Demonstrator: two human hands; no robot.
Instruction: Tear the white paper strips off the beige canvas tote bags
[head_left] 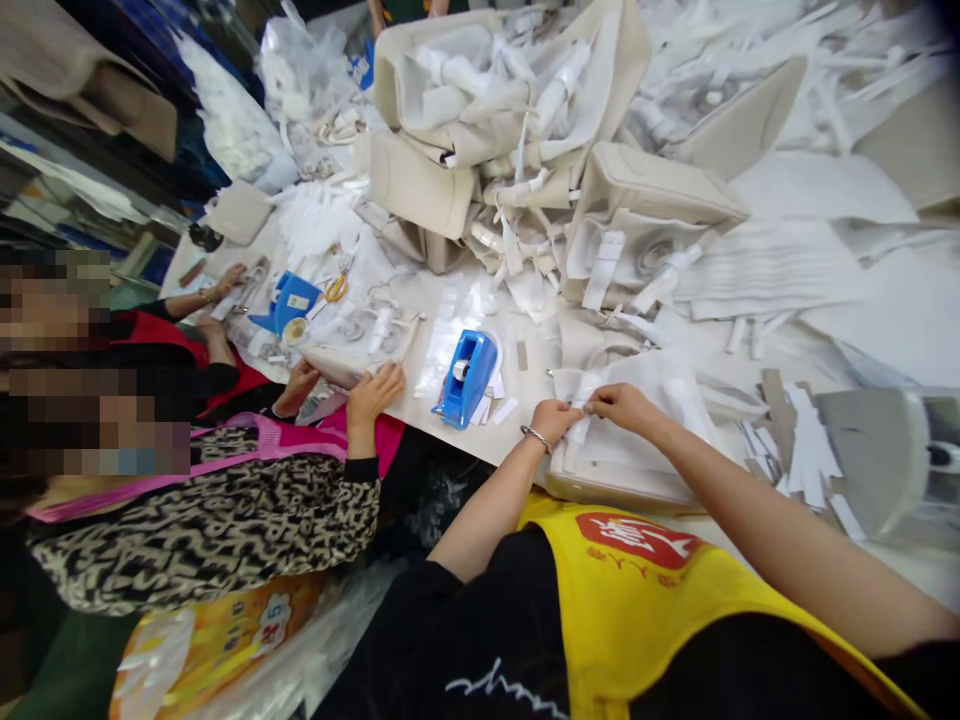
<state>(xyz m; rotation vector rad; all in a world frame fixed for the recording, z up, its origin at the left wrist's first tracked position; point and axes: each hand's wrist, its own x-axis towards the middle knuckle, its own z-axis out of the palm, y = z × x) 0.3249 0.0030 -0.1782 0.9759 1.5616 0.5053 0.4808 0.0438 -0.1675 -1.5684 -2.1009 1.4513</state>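
Yellow apron [600,590] lies nearest; beyond, left to right: blue tape dispenser [471,375], left hand [555,420] and right hand [624,406], both pinching a white strip [579,431] over a beige bag [619,489], apparently positioning it; the next move likely needs steady pinching.

A pale table [511,442] carries piled beige bags [424,185], stacked white sheets [765,270] and blue tape dispensers [477,378] (paper strips [508,409] beside the nearer one).

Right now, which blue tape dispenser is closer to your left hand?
The blue tape dispenser beside the white strips, nearer my left hand; the other dispenser sits farther away, by the yellow scissors.
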